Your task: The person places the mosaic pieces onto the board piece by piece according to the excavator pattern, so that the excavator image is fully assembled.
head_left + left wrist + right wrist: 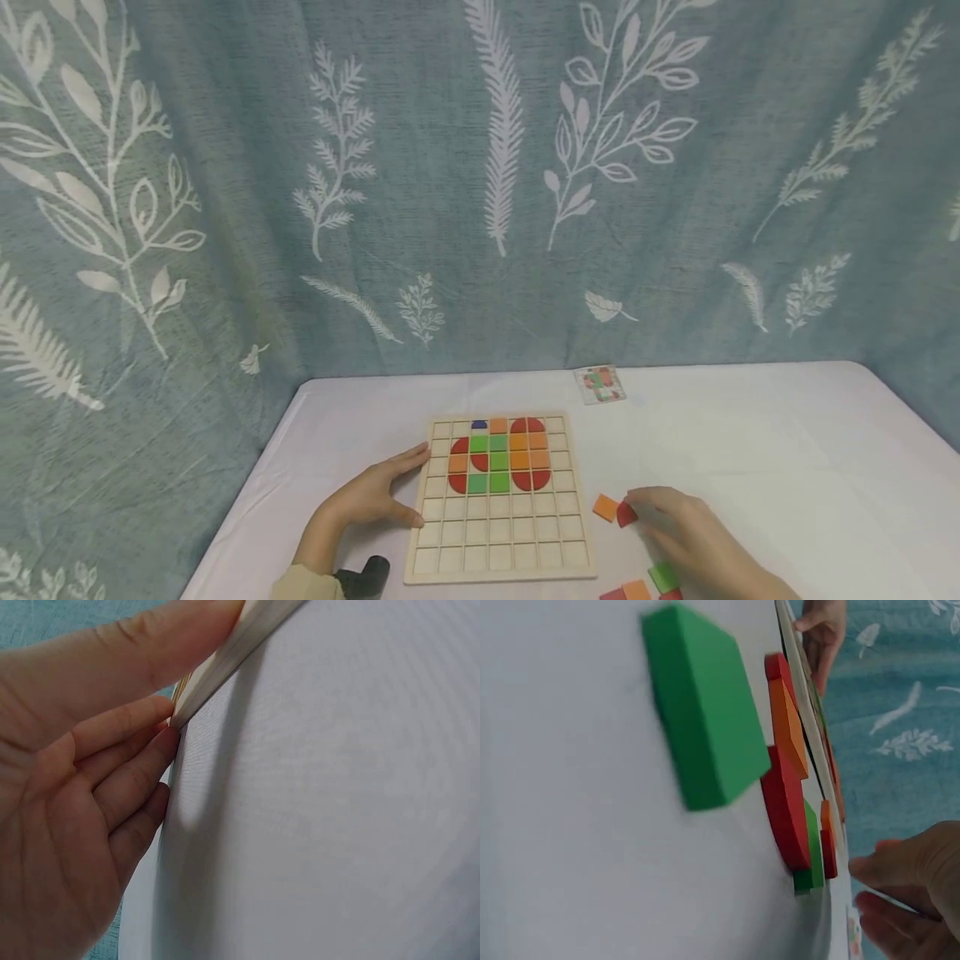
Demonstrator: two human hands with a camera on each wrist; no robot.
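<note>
A wooden grid board [502, 533] lies on the white table, with red, orange, green and blue pieces set in its upper cells. My left hand [372, 492] rests at the board's left edge, thumb and fingers spread; the left wrist view shows the thumb [150, 660] and fingertips against the board's side [225, 660]. To the right of the board, my right hand [690, 529] hovers by a red quarter-round piece [627, 514], which touches an orange square [606, 507]. In the right wrist view its fingers [900, 862] look apart from that piece, with nothing seen between them.
More loose pieces lie near the front, including a green square [663, 577] and an orange one [637, 590]. A small pattern card [600, 385] lies behind the board. A black object [367, 577] is at the left wrist. A teal curtain [450, 208] hangs behind.
</note>
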